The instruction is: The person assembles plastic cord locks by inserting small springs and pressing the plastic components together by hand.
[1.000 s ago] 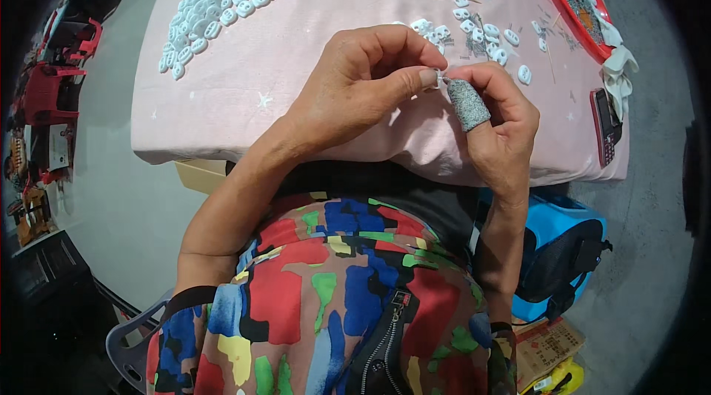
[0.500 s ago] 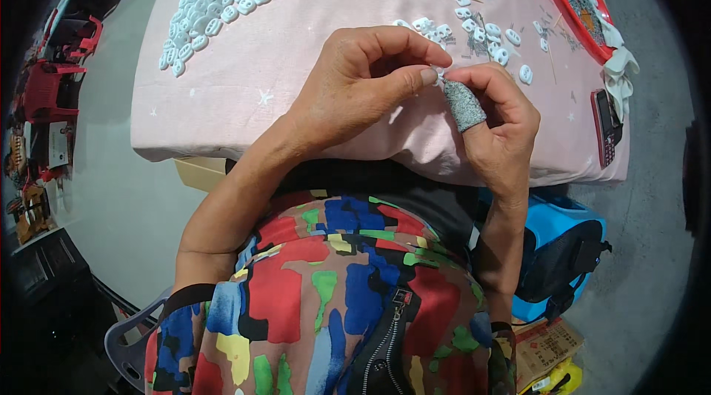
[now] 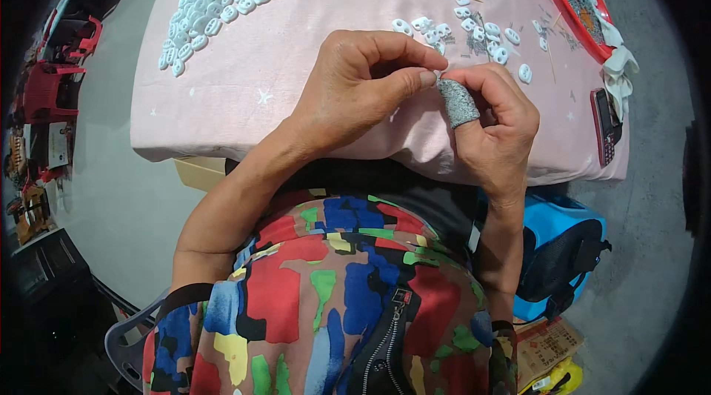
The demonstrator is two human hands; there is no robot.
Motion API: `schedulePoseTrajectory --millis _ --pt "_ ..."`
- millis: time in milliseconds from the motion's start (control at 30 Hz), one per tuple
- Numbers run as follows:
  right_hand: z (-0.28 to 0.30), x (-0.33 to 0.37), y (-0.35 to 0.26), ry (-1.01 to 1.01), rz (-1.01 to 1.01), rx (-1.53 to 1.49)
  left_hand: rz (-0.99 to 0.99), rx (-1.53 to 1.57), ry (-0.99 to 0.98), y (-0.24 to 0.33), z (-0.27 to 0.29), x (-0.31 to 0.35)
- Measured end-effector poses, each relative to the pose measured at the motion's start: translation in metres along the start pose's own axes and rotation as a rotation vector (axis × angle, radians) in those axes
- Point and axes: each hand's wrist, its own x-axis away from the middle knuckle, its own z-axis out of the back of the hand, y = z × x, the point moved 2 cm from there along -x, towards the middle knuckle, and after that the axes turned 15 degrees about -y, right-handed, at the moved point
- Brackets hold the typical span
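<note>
Pink cloth [image 3: 355,2], star-patterned: covered the work surface; bore two lots of white pieces, well apart, one far left, one far right.

Heap of white pieces [image 3: 222,6], the larger lot: lay at far left, piled, with loose singles along the near edge. Untouched by either hand; finished or waiting, could not be told.

Left hand [image 3: 355,87]: bare; reached in from near left. Thumb and forefinger pinched together on one small piece.

Right hand [image 3: 500,117]: came in from near right, just beside the left at the fingertips. Gripping or only steadying, could not be told.

Red tray [image 3: 563,18]: stood at far right, holding grey matter.

Scattered white pieces [image 3: 501,55], the smaller lot: lay loose beyond the hands, among small grey bits [image 3: 478,45]. Not in hand; judged a separate stage from the heap, in which order unclear.

Dark handset [image 3: 605,128]: lay at the right edge.

Grey thumb cover [image 3: 459,102]: worn on the right thumb.

Small pale item [image 3: 438,75]: between the fingertips, mostly hidden. Judged mid-step, not set down; much apparently left.

Against the earlier frame: heap, tray and handset unchanged; left hand slightly nearer, baring more of the scatter; right thumb and cover shifted left, closer to the left thumb; item less exposed.
</note>
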Motion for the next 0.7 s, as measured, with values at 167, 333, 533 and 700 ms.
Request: schedulePoseTrajectory --millis 167,333,533,700 --pt "-0.0038 -0.0027 0.0020 -0.001 0.019 -0.007 -0.016 -0.011 0.002 -0.0003 0.0010 0.0003" --pt "-0.0039 -0.0025 0.0024 -0.024 -0.024 -0.109 -0.014 0.044 0.010 0.0021 0.0011 -0.0001" --pt "-0.0051 -0.0010 0.0064 -0.005 -0.068 -0.342 0.016 0.047 0.065 0.0016 0.0049 -0.0005" --pt "-0.0044 -0.0004 0.0041 -0.019 -0.106 -0.271 0.022 0.062 0.057 0.0002 0.0048 -0.0003"
